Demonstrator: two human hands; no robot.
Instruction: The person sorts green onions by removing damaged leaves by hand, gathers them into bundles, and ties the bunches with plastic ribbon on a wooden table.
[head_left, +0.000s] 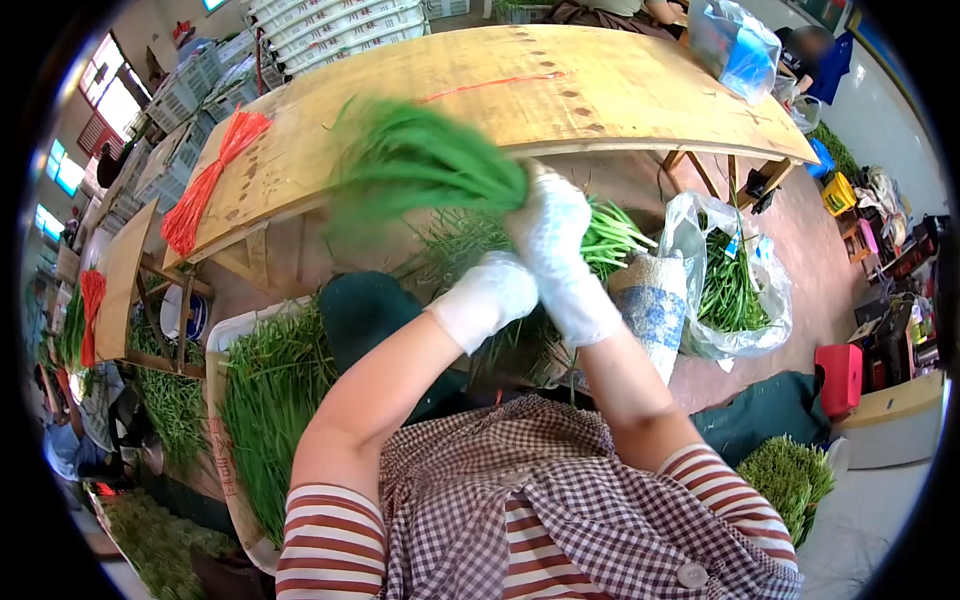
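While my right grip (555, 215) clenches one green bunch (430, 160), its leaves reach leftward from my fist, across the near edge of the surface (640, 75). My left grip (495, 290) sits just beside; whether it holds anything, I cannot tell. I count two red string bundles (215, 180).

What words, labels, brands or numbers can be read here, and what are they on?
No text is readable.
Stacked crates: red marks, too small to read.
Crate of greens, left: red marks on its rim, too small.
Sack: blue print, unreadable.
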